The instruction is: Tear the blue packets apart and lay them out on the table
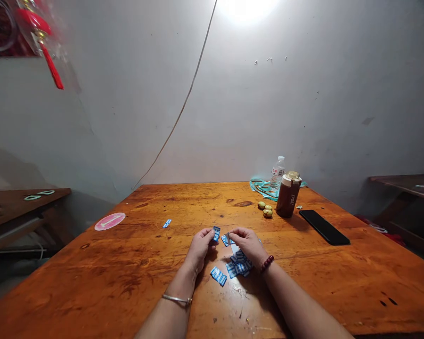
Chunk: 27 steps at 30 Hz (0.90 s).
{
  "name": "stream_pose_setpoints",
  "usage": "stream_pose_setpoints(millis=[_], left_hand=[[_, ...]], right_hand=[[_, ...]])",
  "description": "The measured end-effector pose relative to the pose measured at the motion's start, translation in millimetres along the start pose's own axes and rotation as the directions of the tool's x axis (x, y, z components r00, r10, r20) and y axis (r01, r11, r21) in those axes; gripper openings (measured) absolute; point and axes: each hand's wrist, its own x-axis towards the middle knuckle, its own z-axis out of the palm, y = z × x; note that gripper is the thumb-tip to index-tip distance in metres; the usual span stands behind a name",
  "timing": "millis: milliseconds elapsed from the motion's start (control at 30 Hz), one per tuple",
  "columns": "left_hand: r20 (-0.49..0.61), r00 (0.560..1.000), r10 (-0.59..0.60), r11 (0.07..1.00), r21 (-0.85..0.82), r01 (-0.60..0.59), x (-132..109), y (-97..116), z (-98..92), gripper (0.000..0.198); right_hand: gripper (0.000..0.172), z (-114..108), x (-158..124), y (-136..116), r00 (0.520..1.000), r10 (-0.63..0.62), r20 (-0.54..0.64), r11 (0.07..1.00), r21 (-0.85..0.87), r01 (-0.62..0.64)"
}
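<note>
My left hand [202, 246] pinches a small blue-and-white striped fabric label [216, 234] between thumb and fingers, above the wooden table [141, 273]. Just to its right, my right hand [246, 242] is closed on a small dark grey flat piece [228, 239]; its exact kind cannot be made out. Under and beside the right hand lies a loose pile of similar striped labels [238, 264], partly covered by that hand. One more striped label group [218, 276] lies nearer to me, below the left hand. A single label [167, 223] lies apart at the left.
A brown sport bottle [288, 197], a clear water bottle [277, 174], teal ribbon [259, 188] and a few yellowish fruits [267, 213] stand or lie back right. A black phone [324, 227] lies at right, a pink oval sticker [110, 221] at left. Behind rises a wall.
</note>
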Motion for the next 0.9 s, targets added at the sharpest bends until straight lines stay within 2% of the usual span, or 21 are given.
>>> stream_pose_setpoints(millis=[33, 100, 200, 267, 333, 467, 533, 600, 667, 733, 800, 900], left_hand=[[0.039, 0.998, -0.039, 0.999, -0.031, 0.041, -1.6, 0.8, 0.6, 0.023], [0.153, 0.983, -0.104, 0.986, -0.113, 0.122, -4.9, 2.7, 1.5, 0.020], [0.292, 0.949, -0.120, 0.959, -0.213, 0.186, -8.0, 4.5, 1.2, 0.017], [0.308, 0.946, -0.103, 0.948, -0.258, 0.188, -8.1, 4.3, -0.1, 0.014], [0.303, 0.949, -0.083, 0.939, -0.296, 0.176, -7.2, 3.5, -1.3, 0.011], [0.271, 0.960, -0.075, 0.945, -0.286, 0.155, -6.3, 3.2, -0.3, 0.010], [0.231, 0.971, -0.066, 0.957, -0.259, 0.127, -7.1, 4.4, 1.8, 0.010], [0.211, 0.977, -0.030, 0.968, -0.239, 0.081, -8.5, 6.2, 4.0, 0.011], [0.230, 0.973, 0.025, 0.976, -0.218, 0.026, -10.0, 7.9, 5.7, 0.012], [0.262, 0.962, 0.081, 0.980, -0.198, -0.029, -11.1, 9.1, 6.5, 0.014], [0.272, 0.956, 0.111, 0.982, -0.178, -0.064, -11.3, 9.3, 6.6, 0.016], [0.213, 0.974, 0.079, 0.989, -0.138, -0.050, -9.3, 7.6, 5.8, 0.019]], right_hand=[[0.026, -0.7, 0.6, 0.4, 1.000, 0.002, 0.009, 0.997, 0.075, -0.003], [0.025, -1.1, -0.5, -0.9, 0.998, -0.060, -0.002, 0.992, 0.112, 0.060], [0.022, -0.6, -5.7, -6.4, 0.960, -0.281, 0.001, 0.959, -0.017, 0.281], [0.020, 0.3, -8.8, -10.2, 0.920, -0.392, 0.027, 0.913, -0.108, 0.393], [0.019, 2.0, -10.0, -12.4, 0.907, -0.419, 0.030, 0.898, -0.136, 0.419], [0.019, 8.2, -7.9, -10.2, 0.947, -0.320, -0.044, 0.947, -0.034, 0.318], [0.017, 11.5, -6.0, -7.1, 0.976, -0.193, -0.103, 0.977, 0.067, 0.201], [0.025, 13.5, -4.4, -4.2, 0.994, -0.013, -0.111, 0.980, 0.197, 0.035], [0.036, 13.4, -3.4, -2.9, 0.989, 0.147, -0.001, 0.938, 0.319, -0.139], [0.037, 11.6, -2.7, -3.3, 0.965, 0.217, 0.147, 0.879, 0.402, -0.259], [0.033, 9.1, -2.2, -4.6, 0.959, 0.208, 0.193, 0.837, 0.472, -0.276], [0.029, 5.6, -0.9, -5.8, 0.973, 0.211, 0.096, 0.795, 0.562, -0.227]])
